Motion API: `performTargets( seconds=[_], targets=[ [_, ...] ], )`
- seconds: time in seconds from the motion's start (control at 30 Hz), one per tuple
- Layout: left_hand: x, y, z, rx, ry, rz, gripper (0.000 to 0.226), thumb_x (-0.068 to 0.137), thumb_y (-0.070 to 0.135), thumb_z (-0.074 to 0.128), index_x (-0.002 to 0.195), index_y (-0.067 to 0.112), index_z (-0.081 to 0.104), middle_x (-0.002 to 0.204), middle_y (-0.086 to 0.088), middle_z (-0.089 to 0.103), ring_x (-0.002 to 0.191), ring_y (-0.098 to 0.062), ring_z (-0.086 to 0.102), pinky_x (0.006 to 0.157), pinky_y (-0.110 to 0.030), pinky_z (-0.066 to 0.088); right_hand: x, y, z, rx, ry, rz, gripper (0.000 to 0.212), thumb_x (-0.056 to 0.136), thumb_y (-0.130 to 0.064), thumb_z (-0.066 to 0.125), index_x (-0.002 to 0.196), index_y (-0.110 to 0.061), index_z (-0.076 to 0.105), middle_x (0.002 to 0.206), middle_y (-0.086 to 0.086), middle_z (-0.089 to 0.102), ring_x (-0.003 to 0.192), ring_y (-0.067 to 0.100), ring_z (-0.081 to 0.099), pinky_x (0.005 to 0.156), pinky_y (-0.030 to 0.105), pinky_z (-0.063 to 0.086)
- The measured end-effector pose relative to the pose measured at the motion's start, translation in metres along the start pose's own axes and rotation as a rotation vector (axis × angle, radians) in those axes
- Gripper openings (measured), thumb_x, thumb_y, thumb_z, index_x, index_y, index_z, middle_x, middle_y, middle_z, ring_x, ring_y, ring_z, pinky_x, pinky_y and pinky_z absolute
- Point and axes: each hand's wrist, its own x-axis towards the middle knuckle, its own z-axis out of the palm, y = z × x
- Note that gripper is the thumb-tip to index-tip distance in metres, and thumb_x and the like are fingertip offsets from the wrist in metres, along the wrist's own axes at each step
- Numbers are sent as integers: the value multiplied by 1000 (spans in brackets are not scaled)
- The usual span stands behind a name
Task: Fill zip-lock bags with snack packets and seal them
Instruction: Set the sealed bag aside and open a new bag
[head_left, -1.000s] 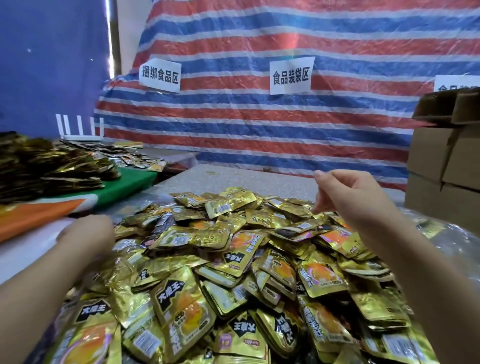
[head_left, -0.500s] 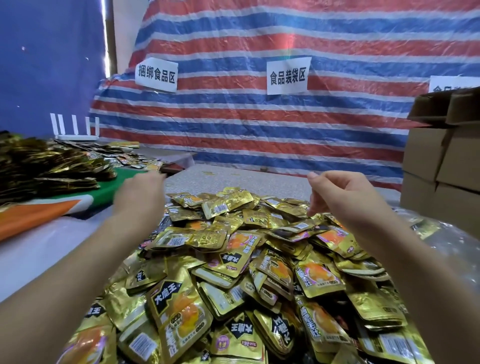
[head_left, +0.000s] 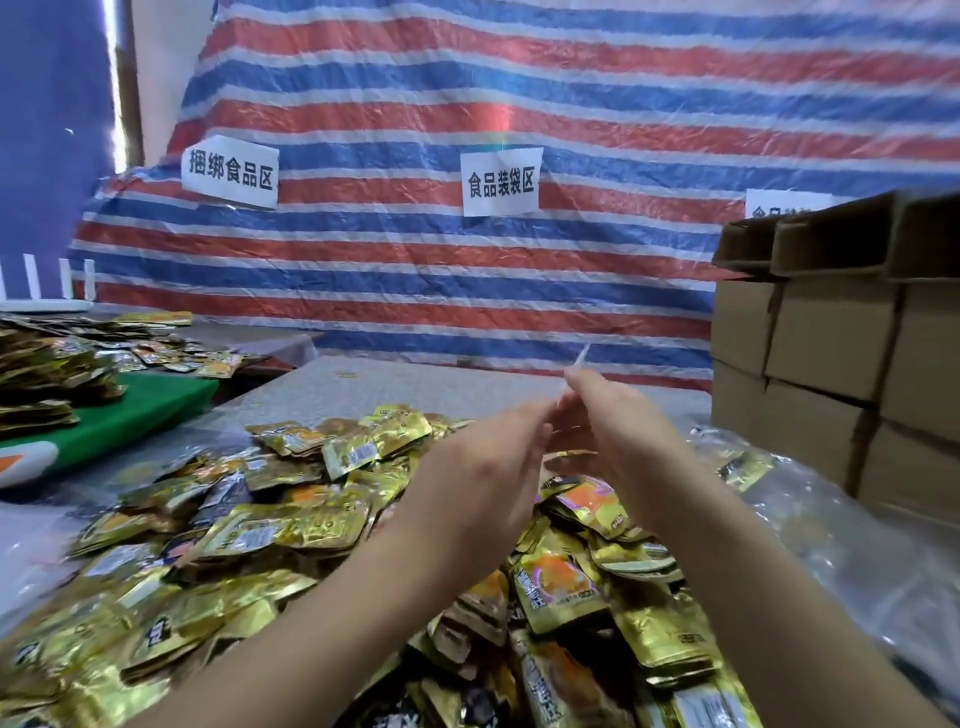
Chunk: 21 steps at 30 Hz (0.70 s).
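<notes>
Both hands meet above the heap, working at a clear bag's mouth.

The left hand (head_left: 483, 478) and right hand (head_left: 618, 431) come together over the pile of gold snack packets (head_left: 322, 525), fingertips touching, and between them there's a thin clear bag (head_left: 576, 364), its edge poking up; both seem to pinch it, though the film is almost invisible, so I can't swear to either grip. To do this well, I'd say rub the two lips apart at one corner, then hold the mouth wide and low over the pile so packets drop straight in. More clear plastic (head_left: 810, 519) lies crumpled on the right, by the cardboard boxes (head_left: 831, 343). On the striped tarp (head_left: 571, 104), paper signs read 捆绑食品区 (head_left: 230, 171) and 食品装袋区 (head_left: 501, 181). Packet lettering is too blurred to make out.
</notes>
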Motion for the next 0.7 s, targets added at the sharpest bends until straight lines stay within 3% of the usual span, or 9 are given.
performTargets(
  seconds=[0.1, 0.27, 0.37, 0.43, 0.57, 0.7],
  targets=[
    [-3, 2, 1, -34, -22, 12, 38, 101, 19, 40, 131, 6, 58, 112, -6, 71, 95, -16, 68, 79, -32, 56, 2, 2, 0, -72, 27, -20, 33, 100, -22, 45, 74, -12, 62, 58, 0, 67, 55, 12, 66, 55, 28, 51],
    [-8, 4, -4, 78, -85, 65, 39, 98, 35, 43, 120, 10, 65, 116, -3, 70, 100, -16, 67, 77, -33, 55, 1, 5, 0, -178, 4, -58, 33, 94, -8, 49, 64, -12, 62, 48, -6, 59, 44, 6, 57, 43, 20, 45],
    [-2, 5, -10, -70, -12, -127, 35, 99, 42, 37, 95, 22, 65, 85, 11, 67, 77, -2, 60, 65, -21, 46, -2, 3, -2, -217, -61, -95, 27, 97, -8, 53, 76, -4, 70, 57, -1, 63, 51, 8, 60, 50, 20, 49],
    [5, 2, -11, -143, 53, -298, 32, 100, 35, 41, 76, 21, 56, 65, 11, 54, 62, -4, 51, 54, -19, 37, -5, 0, -3, -243, -102, -142, 25, 100, -12, 54, 84, 1, 69, 64, 3, 66, 57, 12, 63, 56, 24, 52],
    [12, -6, -15, -250, -15, -555, 33, 99, 27, 50, 69, 17, 56, 58, 8, 52, 53, -4, 46, 49, -20, 35, -16, -9, 1, -211, -245, -234, 24, 101, -13, 55, 91, 5, 66, 70, 2, 69, 61, 14, 65, 57, 22, 53],
    [14, -13, -23, -436, -142, -656, 35, 102, 24, 47, 71, 11, 56, 55, 11, 52, 52, -6, 47, 56, -27, 38, -20, -9, 2, -266, -309, -261, 18, 100, -7, 55, 94, 7, 65, 74, 5, 70, 64, 14, 65, 63, 26, 53]
  ],
)
